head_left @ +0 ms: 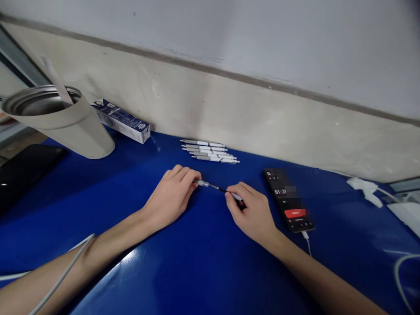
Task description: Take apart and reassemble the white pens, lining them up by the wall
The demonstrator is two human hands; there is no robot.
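Soft even light; faint shadow under right hand [252, 214]; glare on blue tabletop [131, 262]; fisheye edges.

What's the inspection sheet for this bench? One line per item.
Surface: glossy blue bench top, glare near the front edge.
Job's things: white-and-grey pen, thin black section showing between the hands; row of similar pens lying side by side behind it.
Grippers: bare hands; left hand holds the pen's grey end, right hand its white end.
Clutter: beige tumbler with steel rim; blue-and-white box; phone.
Cables: white cable at the phone; white cable across the left forearm.
Surroundings: pale wall behind; dark flat object at far left.
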